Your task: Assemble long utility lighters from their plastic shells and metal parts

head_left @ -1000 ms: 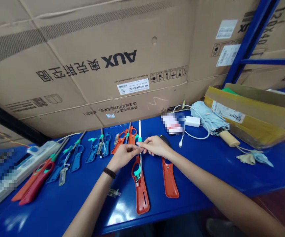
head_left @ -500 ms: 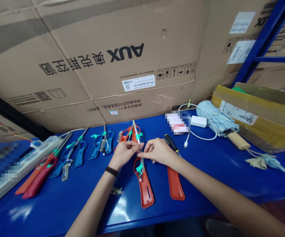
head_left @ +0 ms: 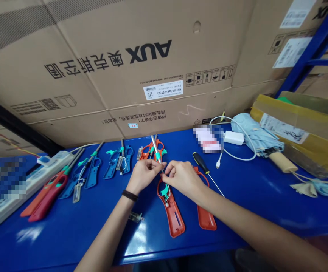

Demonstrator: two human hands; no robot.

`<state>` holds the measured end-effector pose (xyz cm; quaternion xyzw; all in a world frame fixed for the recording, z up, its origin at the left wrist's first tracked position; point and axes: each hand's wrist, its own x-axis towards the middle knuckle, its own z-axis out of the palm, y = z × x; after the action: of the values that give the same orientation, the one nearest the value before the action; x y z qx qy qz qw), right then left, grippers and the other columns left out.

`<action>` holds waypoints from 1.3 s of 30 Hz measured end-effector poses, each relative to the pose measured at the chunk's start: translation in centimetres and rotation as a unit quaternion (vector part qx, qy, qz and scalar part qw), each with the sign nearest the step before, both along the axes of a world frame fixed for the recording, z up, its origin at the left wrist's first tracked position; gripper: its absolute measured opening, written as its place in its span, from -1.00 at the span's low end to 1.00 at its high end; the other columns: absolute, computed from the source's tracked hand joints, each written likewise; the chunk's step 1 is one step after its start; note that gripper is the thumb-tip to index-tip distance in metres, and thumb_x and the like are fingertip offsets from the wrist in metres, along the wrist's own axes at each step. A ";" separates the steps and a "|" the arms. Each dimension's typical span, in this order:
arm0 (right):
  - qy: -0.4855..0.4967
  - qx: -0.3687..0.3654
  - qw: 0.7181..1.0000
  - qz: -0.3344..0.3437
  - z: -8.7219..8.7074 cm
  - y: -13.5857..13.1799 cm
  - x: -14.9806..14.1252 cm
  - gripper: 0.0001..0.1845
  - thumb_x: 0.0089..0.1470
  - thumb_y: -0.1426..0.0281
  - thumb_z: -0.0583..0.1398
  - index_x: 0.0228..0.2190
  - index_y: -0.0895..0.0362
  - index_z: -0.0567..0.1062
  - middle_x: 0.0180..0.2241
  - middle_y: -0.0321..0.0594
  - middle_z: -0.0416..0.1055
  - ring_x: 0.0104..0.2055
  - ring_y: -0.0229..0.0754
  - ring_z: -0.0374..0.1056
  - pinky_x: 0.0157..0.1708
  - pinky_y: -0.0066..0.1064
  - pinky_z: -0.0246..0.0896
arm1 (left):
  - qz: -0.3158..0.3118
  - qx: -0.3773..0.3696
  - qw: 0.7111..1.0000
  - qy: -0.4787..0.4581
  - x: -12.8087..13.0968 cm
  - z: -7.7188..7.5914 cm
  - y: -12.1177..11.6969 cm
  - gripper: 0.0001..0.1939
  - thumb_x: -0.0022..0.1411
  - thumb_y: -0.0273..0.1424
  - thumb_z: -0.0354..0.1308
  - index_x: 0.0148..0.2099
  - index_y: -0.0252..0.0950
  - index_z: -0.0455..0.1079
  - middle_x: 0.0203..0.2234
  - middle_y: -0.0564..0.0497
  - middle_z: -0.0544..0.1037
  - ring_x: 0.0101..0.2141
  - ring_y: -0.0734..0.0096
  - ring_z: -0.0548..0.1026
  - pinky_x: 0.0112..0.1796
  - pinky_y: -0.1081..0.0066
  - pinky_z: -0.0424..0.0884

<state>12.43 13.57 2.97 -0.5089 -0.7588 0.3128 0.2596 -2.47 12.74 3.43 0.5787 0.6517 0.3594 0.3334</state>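
Observation:
My left hand (head_left: 143, 175) and my right hand (head_left: 182, 176) meet above the table, with their fingertips pinching a slim metal lighter tube (head_left: 156, 148). The tube tilts away from me, and its lower end runs into a teal plastic fitting (head_left: 165, 190) with thin wires. That fitting lies in an open orange-red lighter shell (head_left: 173, 219). Under my right forearm lies a second orange-red shell half (head_left: 206, 218). A screwdriver with a black and yellow handle (head_left: 200, 162) lies to the right of my right hand.
Blue lighter bodies (head_left: 94, 172) and red ones (head_left: 50, 196) lie in rows on the blue table (head_left: 67, 230). A power strip (head_left: 19, 192) runs along the left. A white charger (head_left: 233, 138), a folded umbrella (head_left: 257, 138) and a cardboard box (head_left: 300, 139) stand at right.
The tube now leans further from upright. My hands have shifted slightly right and closer together, and the screwdriver shows fully. The whole scene has shifted in view as my head turned.

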 end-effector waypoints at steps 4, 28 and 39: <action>0.009 0.001 1.000 -0.004 -0.3 0.1 -0.1 -0.91 -0.13 0.37 0.24 -0.47 0.12 0.49 -0.61 -0.33 0.47 -0.52 -0.22 0.43 -0.45 -0.46 0.23 | 0.004 0.000 1.000 0.000 -0.2 -0.2 0.0 -0.69 -0.12 -0.15 0.24 -0.57 -0.31 0.39 -0.63 0.01 0.51 -0.52 0.37 0.47 -0.46 0.47 0.32; 0.071 0.018 0.997 0.021 0.0 -0.5 -0.1 -0.90 -0.22 0.53 0.16 -0.64 0.11 0.37 -0.66 -0.37 0.39 -0.59 -0.29 0.32 -0.57 -0.52 0.12 | 0.036 0.018 0.999 0.032 0.0 -0.9 -0.2 -0.71 -0.06 -0.17 0.17 -0.55 -0.31 0.37 -0.65 0.06 0.47 -0.61 0.46 0.37 -0.55 0.49 0.21; 0.113 -0.061 0.991 0.045 -0.1 0.5 0.9 -0.88 -0.09 0.38 0.17 -0.52 0.15 0.50 -0.59 -0.25 0.49 -0.61 -0.27 0.40 -0.59 -0.51 0.26 | 0.050 0.019 0.998 0.021 -0.5 -0.8 0.1 -0.70 -0.10 -0.17 0.23 -0.58 -0.31 0.36 -0.70 0.10 0.42 -0.65 0.52 0.30 -0.59 0.51 0.15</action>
<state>13.28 14.07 2.90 -0.4503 -0.7266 0.4251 0.2975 -2.95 12.79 2.65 0.5589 0.6801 0.3755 0.2900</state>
